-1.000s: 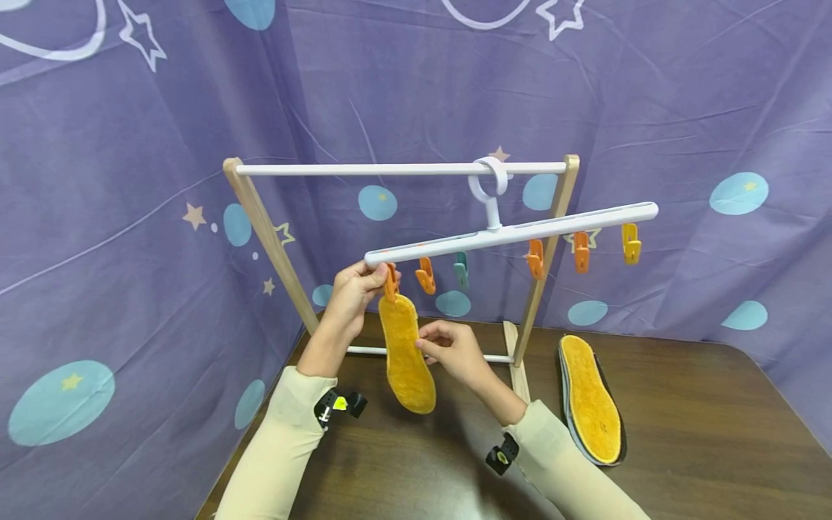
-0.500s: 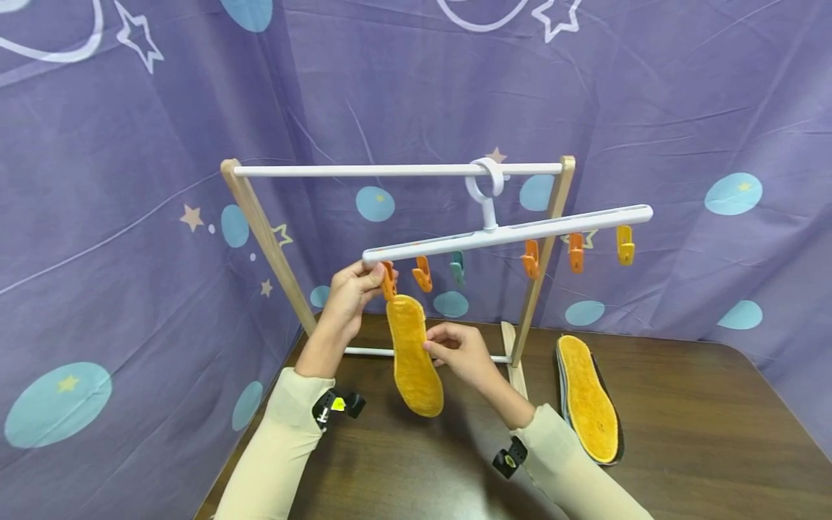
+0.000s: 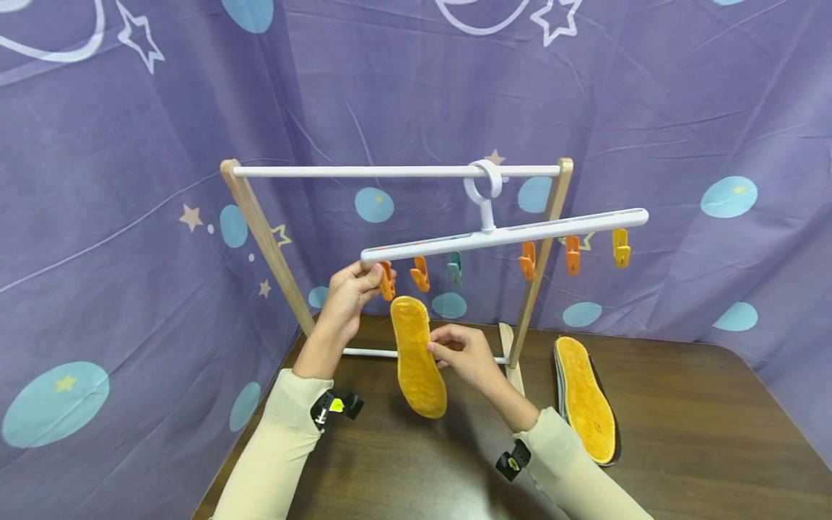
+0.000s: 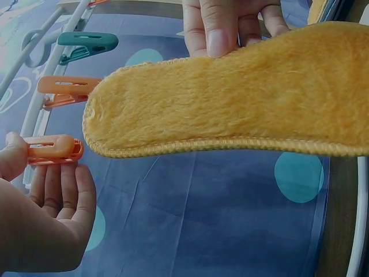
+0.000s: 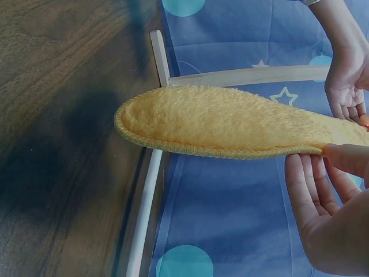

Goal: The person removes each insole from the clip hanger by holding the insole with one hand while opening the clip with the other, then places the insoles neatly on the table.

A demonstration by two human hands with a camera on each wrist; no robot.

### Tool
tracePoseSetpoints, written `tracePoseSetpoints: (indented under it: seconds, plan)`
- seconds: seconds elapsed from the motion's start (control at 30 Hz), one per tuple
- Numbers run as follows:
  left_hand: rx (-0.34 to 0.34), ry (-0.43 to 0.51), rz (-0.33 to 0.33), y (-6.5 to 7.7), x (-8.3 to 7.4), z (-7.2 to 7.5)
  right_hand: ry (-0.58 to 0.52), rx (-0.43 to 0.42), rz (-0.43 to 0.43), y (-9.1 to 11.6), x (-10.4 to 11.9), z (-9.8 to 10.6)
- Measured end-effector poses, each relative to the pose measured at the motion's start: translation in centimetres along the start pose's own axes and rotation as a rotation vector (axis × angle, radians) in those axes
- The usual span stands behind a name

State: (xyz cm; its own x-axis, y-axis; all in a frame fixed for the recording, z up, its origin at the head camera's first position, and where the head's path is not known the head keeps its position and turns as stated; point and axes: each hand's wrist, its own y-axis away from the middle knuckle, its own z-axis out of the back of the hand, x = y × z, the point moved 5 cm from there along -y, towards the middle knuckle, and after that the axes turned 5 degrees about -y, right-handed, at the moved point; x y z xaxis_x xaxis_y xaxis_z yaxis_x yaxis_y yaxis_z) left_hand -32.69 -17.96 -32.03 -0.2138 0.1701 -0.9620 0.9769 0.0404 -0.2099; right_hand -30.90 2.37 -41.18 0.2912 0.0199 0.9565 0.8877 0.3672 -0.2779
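Observation:
My left hand [image 3: 347,296] pinches the orange clothespin [image 3: 387,281] at the left end of a white clip hanger [image 3: 442,247]. A fuzzy yellow insole [image 3: 419,361] is held by its right edge between the thumb and fingers of my right hand [image 3: 464,354]. Its narrow end sits just below and right of that clothespin, apart from it, as the left wrist view shows with a gap between the clothespin [image 4: 55,149] and the insole [image 4: 219,104]. In the right wrist view the broad end of the insole [image 5: 213,121] points away over the table.
The hanger hooks over the white bar of a wooden rack [image 3: 390,172] and tilts down to the left. Other clips, such as a teal clothespin [image 3: 455,269] and a yellow clothespin [image 3: 621,248], dangle from it. Another yellow insole [image 3: 588,401] lies on the brown table [image 3: 689,419] at right.
The insole has come out of the left-end orange clothespin and moved slightly right and down with my right hand. My left hand stays on the clothespin.

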Motion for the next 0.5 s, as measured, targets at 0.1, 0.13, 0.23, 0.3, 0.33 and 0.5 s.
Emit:
tracePoseSetpoints:
  seconds: [0.1,0.13,0.23,0.3,0.33,0.5]
  plan:
    - [0.004,0.007,-0.006,-0.1,0.1,0.0,-0.005,-0.001,-0.003,0.0,-0.1,0.1]
    - [0.004,0.009,-0.006,-0.1,0.1,0.0,-0.006,-0.002,-0.003,0.0,-0.1,0.1]
    - [-0.001,0.013,0.000,-0.1,0.1,0.1,-0.012,-0.006,-0.004,0.0,-0.2,0.3]
    - [-0.011,0.014,0.007,-0.1,0.2,0.2,-0.012,-0.008,0.000,0.0,-0.2,0.4]
    - [-0.017,0.014,0.010,-0.2,0.2,0.3,-0.010,-0.009,0.002,0.1,-0.2,0.5]
    - [-0.031,0.019,0.014,-0.2,0.1,0.5,0.001,-0.016,0.001,0.2,-0.2,1.1]
